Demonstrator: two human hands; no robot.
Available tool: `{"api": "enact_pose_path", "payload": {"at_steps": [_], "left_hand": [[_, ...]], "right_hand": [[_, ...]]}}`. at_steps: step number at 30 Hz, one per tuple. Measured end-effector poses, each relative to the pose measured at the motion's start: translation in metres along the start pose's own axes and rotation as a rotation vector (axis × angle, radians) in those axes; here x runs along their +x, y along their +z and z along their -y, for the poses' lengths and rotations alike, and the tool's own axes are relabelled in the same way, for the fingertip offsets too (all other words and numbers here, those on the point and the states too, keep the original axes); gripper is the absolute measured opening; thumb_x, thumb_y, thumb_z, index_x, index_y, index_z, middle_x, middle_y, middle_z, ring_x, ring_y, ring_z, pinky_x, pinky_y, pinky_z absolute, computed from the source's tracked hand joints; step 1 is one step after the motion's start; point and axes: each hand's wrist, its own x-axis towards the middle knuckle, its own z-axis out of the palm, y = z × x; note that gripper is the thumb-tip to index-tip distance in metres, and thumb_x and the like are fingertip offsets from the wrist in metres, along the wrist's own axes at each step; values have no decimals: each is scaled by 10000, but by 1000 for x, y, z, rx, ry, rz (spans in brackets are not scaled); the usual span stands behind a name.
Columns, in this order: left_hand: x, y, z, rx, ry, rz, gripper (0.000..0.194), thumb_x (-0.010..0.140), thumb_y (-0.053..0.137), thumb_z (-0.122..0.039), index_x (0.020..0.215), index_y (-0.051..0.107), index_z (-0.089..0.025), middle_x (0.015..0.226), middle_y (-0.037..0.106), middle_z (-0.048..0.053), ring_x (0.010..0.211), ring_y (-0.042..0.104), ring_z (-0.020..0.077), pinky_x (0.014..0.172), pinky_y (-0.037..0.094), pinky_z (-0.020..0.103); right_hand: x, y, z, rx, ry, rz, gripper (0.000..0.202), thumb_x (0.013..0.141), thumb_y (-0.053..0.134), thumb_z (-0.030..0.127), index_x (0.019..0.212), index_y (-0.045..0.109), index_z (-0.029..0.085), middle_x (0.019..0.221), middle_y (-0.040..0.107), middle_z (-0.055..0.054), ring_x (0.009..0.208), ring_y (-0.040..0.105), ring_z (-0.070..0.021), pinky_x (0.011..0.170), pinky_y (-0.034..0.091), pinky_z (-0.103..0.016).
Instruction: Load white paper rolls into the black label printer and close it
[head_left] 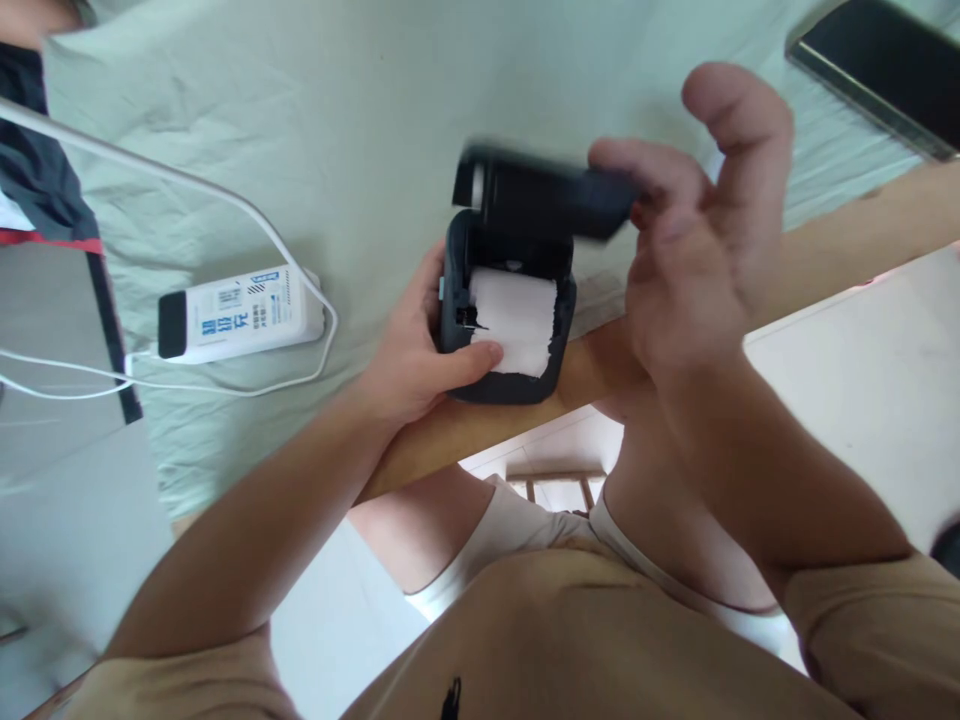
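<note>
From my remote seat, starting at 9 o'clock, I see a grey panel point(52, 330) with dark fabric point(41, 165) above it, trimmed in red. A white cable point(187, 183) loops in from there, bounding the room on that side and curling round a white power bank point(240, 312) whose black end points to 9 o'clock. A stretch of wrinkled pale green cloth point(360, 200) separates that from my left hand point(412, 365). Its fingers are wrapped on the left side of the dark printer point(510, 390), the thumb reaching over the rim onto the white paper roll point(517, 310) inside. The printer is at the centre of my view, its near end over the wooden edge point(600, 365), which slants from 8 o'clock to just short of 3; whether it rests there I cannot tell. Toward 12 o'clock a blurred black lid point(555, 200) is raised above the printer's far side, with cloth beyond. At 2 o'clock my right hand point(690, 250) has thumb and a finger clamped on the lid's right end, another finger lifted high. Farther out at 2, a black flat object point(885, 75) lies on the cloth. Pale floor point(862, 360) shows past the wooden edge at 3.
</note>
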Motion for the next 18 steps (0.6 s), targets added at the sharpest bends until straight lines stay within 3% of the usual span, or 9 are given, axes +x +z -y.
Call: {"api": "enact_pose_path", "payload": {"at_steps": [3, 7, 11, 14, 18], "left_hand": [[-2, -1, -1, 18, -18, -19, 663, 652, 907, -245, 1267, 663, -279, 1034, 744, 26, 901, 717, 205, 777, 575, 290], [-4, 4, -3, -47, -10, -13, 624, 685, 898, -218, 1259, 660, -270, 1074, 761, 38, 938, 744, 216, 787, 598, 291], [-5, 16, -7, -143, -39, -59, 532, 795, 830, -326, 1287, 648, -240, 1084, 757, 70, 1045, 759, 277, 762, 603, 312], [-5, 21, -10, -172, -105, -137, 459, 821, 805, -332, 1245, 674, -215, 1043, 753, 79, 1111, 748, 307, 689, 576, 282], [-5, 21, -11, -212, -107, -79, 406, 834, 790, -343, 1199, 686, -200, 1054, 755, 85, 1065, 758, 304, 586, 539, 256]], "right_hand": [[-4, 0, -3, 177, -15, -69, 281, 982, 601, 417, 1251, 655, 356, 1269, 666, 2, 1180, 679, -197, 1091, 526, -413], [-7, 2, 0, 6, 123, 126, 329, 1004, 574, 480, 1308, 585, 354, 1324, 665, -7, 1249, 647, -233, 1104, 520, -470], [-2, 2, 3, -69, 191, 342, 457, 959, 611, 548, 1347, 530, 321, 1337, 663, -33, 1122, 683, -236, 1000, 589, -450], [1, 1, 2, -92, 192, 376, 490, 921, 656, 553, 1338, 524, 331, 1306, 672, -23, 1076, 687, -225, 939, 612, -416], [2, 1, 0, -98, 207, 376, 492, 879, 706, 538, 1301, 536, 352, 1266, 682, -10, 1062, 685, -230, 899, 621, -422]]}}
